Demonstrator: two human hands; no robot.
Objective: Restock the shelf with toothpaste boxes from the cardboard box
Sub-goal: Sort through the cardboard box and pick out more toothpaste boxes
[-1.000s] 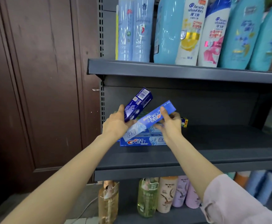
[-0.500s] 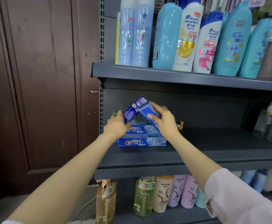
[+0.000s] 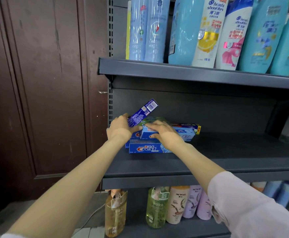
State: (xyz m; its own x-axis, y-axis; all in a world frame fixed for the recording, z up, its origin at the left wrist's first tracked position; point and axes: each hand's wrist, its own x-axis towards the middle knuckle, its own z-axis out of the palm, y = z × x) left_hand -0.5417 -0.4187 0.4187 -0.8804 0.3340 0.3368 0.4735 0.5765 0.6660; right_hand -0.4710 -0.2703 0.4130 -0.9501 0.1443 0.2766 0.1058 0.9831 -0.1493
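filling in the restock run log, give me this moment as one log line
left hand grips tilted dark blue box | right hand rests on light blue box atop stack | middle shelf

a dark blue toothpaste box (image 3: 143, 112) tilts up, barcode end high. a light blue box (image 3: 167, 133) lies flat on the stack of crest boxes (image 3: 149, 148) — all at the left of the grey shelf (image 3: 209, 162).

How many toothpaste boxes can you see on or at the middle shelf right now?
5 at least: dark blue box tilted in the left hand; light blue box under the right hand; front Crest box; green box and purple box behind. Others may be hidden.
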